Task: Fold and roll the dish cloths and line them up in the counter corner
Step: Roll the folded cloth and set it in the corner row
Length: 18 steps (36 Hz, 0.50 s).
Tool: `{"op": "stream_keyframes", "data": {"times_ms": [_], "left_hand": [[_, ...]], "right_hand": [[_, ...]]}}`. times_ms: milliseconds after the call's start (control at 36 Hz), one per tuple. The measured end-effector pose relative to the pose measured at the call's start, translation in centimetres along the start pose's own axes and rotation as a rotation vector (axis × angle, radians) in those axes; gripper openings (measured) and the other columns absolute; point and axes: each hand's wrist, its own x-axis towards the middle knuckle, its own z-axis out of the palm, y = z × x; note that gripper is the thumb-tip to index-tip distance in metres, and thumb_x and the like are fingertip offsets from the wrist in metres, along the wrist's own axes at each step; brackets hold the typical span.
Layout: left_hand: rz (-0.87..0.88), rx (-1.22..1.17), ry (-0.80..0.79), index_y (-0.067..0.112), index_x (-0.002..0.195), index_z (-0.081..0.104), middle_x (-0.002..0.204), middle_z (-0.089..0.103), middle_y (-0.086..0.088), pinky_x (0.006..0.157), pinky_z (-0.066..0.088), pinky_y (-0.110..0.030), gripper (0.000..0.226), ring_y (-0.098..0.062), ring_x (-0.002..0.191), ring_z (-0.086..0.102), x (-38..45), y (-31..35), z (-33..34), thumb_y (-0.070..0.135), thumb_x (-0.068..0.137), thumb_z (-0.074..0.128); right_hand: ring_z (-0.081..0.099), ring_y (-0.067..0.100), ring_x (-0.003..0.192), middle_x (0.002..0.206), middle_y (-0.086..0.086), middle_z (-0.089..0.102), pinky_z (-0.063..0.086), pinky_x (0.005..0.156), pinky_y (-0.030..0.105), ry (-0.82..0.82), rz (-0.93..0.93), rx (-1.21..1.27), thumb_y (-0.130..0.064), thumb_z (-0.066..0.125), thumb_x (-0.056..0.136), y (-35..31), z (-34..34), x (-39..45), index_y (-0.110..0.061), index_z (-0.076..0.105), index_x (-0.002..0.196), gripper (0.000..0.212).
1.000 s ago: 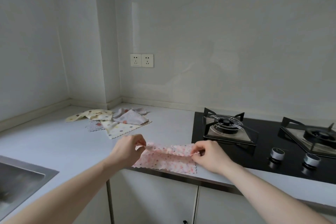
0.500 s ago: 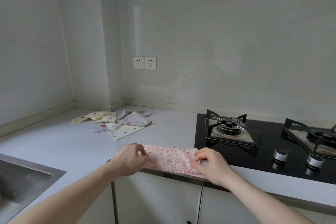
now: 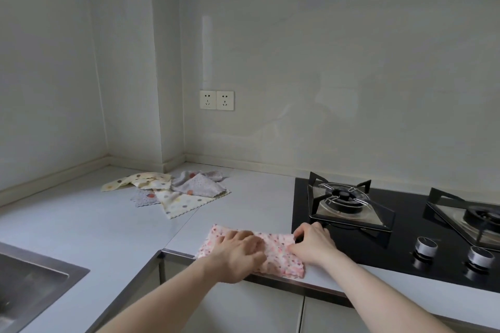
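A pink dotted dish cloth lies folded into a band at the counter's front edge, beside the stove. My left hand presses flat on its left half, fingers spread over the fabric. My right hand pinches the cloth's right end between fingers and thumb. A loose heap of unfolded cloths, cream and grey with coloured dots, rests farther back toward the counter corner.
A black gas stove with two burners and two knobs takes up the right side. A steel sink sits at the lower left. Wall sockets hang above the white counter.
The cloth went from being held up by its corners to lying folded on the counter. My left hand slid right onto its middle; my right hand stays at the right end.
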Motion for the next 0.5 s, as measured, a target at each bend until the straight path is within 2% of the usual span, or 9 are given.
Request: {"op": "stream_keyframes", "data": {"times_ms": [83, 139, 194, 278, 389, 500], "left_hand": [[-0.072, -0.08, 0.091, 0.036, 0.143, 0.048, 0.155, 0.04, 0.007, 0.118, 0.022, -0.045, 0.057, -0.021, 0.142, 0.031, 1.0, -0.8, -1.3, 0.058, 0.094, 0.029], [-0.117, -0.107, 0.145, 0.035, 0.141, 0.05, 0.155, 0.041, 0.006, 0.117, 0.023, -0.043, 0.056, -0.02, 0.142, 0.032, 1.8, -1.8, -1.8, 0.058, 0.094, 0.03], [-0.172, -0.129, 0.172, 0.033, 0.142, 0.05, 0.155, 0.041, 0.005, 0.117, 0.025, -0.043, 0.049, -0.021, 0.142, 0.033, 2.7, -3.1, -2.0, 0.053, 0.1, 0.035], [-0.26, -0.144, 0.167, 0.03, 0.147, 0.045, 0.157, 0.039, 0.002, 0.117, 0.025, -0.044, 0.053, -0.023, 0.144, 0.032, 3.6, -4.8, -1.7, 0.052, 0.1, 0.036], [-0.27, -0.063, 0.192, 0.03, 0.147, 0.043, 0.158, 0.037, 0.006, 0.119, 0.019, -0.039, 0.058, -0.02, 0.146, 0.029, 4.3, -5.7, -0.2, 0.056, 0.096, 0.035], [-0.245, -0.06, 0.258, 0.031, 0.146, 0.043, 0.158, 0.036, 0.008, 0.122, 0.016, -0.038, 0.06, -0.018, 0.148, 0.027, 4.6, -6.1, 0.9, 0.06, 0.094, 0.033]], "right_hand": [[0.057, 0.014, 0.106, 0.107, -0.01, 0.059, 0.05, 0.09, 0.031, -0.003, -0.031, 0.111, -0.03, 0.07, 0.08, 0.1, -0.4, 0.5, -0.032, 0.066, 0.085, 0.007], [0.06, 0.009, 0.093, 0.096, -0.012, 0.063, 0.05, 0.081, 0.027, 0.01, -0.03, 0.192, -0.025, 0.069, 0.083, 0.2, -0.9, 1.0, -0.027, 0.067, 0.087, 0.004], [0.061, 0.009, 0.089, 0.095, -0.008, 0.065, 0.049, 0.075, 0.025, 0.043, -0.011, 0.276, -0.024, 0.067, 0.085, 0.3, -1.6, 1.4, -0.022, 0.067, 0.091, 0.007], [0.06, 0.009, 0.083, 0.096, -0.002, 0.065, 0.044, 0.064, 0.023, 0.106, 0.032, 0.395, -0.022, 0.067, 0.088, 0.6, -2.9, 1.8, -0.017, 0.065, 0.098, 0.011], [0.058, 0.013, 0.083, 0.095, -0.002, 0.063, 0.044, 0.068, 0.027, 0.195, 0.05, 0.455, -0.015, 0.066, 0.086, 0.9, -4.2, 2.4, -0.017, 0.061, 0.098, 0.013], [0.058, 0.013, 0.084, 0.096, -0.003, 0.063, 0.043, 0.065, 0.026, 0.209, 0.044, 0.468, -0.014, 0.067, 0.084, 0.6, -4.8, 3.0, -0.018, 0.06, 0.097, 0.015]]}}
